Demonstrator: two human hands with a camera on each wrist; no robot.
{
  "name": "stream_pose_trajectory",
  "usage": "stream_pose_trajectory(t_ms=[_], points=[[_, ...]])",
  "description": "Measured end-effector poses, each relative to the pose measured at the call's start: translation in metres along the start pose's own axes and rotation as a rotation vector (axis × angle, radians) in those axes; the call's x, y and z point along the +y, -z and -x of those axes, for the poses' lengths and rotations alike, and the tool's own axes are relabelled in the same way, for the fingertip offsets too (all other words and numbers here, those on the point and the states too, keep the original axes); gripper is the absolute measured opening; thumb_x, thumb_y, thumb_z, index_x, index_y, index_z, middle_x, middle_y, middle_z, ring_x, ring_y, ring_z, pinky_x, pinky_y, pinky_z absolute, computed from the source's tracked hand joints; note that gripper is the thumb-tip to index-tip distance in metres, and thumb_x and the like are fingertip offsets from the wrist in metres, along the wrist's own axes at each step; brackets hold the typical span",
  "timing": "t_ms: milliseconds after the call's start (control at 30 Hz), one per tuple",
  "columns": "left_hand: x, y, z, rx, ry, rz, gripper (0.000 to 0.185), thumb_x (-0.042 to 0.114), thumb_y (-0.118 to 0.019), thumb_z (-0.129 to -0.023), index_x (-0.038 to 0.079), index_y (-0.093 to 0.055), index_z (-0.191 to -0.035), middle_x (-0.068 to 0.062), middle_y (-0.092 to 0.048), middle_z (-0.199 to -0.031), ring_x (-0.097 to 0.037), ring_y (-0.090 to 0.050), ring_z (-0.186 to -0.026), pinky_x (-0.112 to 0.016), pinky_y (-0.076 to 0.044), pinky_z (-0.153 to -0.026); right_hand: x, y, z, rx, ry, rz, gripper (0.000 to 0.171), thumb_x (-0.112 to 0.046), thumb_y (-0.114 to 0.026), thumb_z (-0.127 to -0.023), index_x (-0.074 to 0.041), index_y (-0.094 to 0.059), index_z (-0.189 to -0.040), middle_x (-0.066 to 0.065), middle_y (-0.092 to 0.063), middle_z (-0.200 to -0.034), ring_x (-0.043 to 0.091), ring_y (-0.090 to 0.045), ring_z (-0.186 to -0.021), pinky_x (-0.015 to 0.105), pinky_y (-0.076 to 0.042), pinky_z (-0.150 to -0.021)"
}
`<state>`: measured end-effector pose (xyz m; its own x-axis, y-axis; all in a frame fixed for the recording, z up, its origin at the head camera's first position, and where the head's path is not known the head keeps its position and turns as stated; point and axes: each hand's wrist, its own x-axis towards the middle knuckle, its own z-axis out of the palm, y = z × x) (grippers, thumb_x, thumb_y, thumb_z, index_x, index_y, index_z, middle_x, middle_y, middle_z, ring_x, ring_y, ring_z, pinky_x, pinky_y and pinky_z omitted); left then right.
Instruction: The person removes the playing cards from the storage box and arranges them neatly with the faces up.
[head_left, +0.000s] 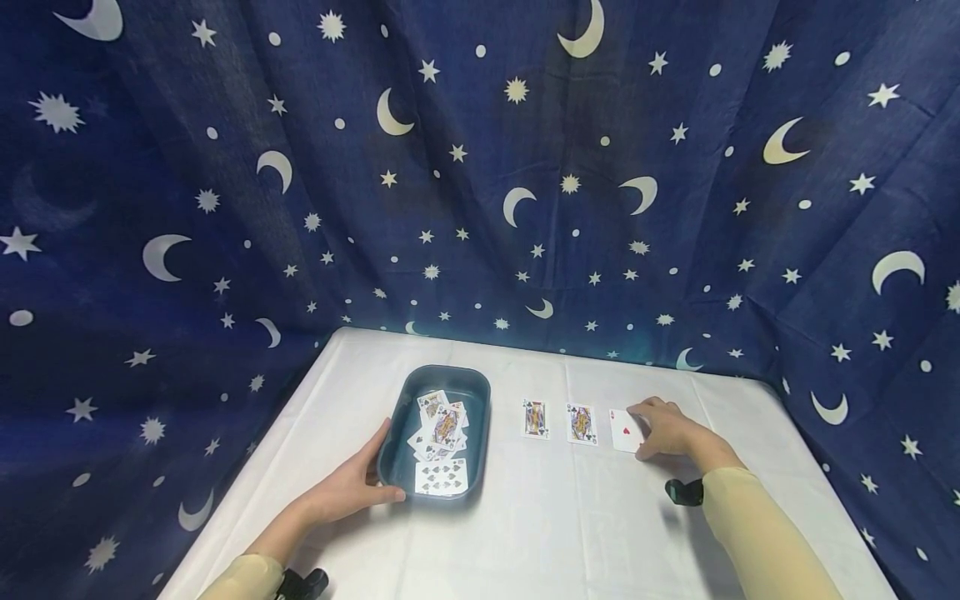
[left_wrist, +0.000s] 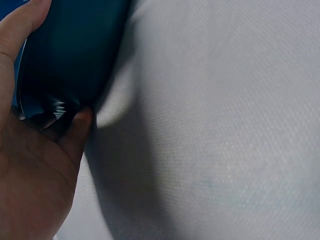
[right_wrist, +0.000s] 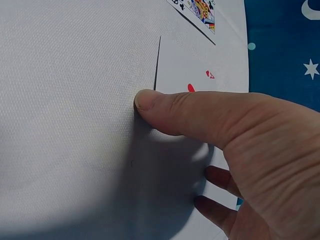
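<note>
Bare cloth lies open between the tray and the three-card row; the backdrop walls the far edge.
</note>
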<state>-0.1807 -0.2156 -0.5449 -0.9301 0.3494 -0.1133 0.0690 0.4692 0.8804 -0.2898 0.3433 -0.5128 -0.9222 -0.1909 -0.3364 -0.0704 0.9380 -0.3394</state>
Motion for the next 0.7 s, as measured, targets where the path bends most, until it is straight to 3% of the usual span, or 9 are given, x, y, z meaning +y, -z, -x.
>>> stream_pose_trajectory(t_ms=[700], points=[[-0.0014, -0.0006, -0.0014, 0.009, 0.016, -0.025, 0.125, 0.037, -0.089, -0.079, 0.019, -0.001, -0.166, -0.014, -0.005, -0.171, -0.038, -0.023, -0.152, -0.047, -0.035, -0.117, -0.0001, 0.0007, -0.0003, -0.007, 0.011, -0.001, 0.091, -0.022, -0.093, -0.070, -0.003, -0.051, -0.148, 0.029, -0.040, -0.148, 0.051, -0.035, -0.133, 0.076, -0.032, -0.106]])
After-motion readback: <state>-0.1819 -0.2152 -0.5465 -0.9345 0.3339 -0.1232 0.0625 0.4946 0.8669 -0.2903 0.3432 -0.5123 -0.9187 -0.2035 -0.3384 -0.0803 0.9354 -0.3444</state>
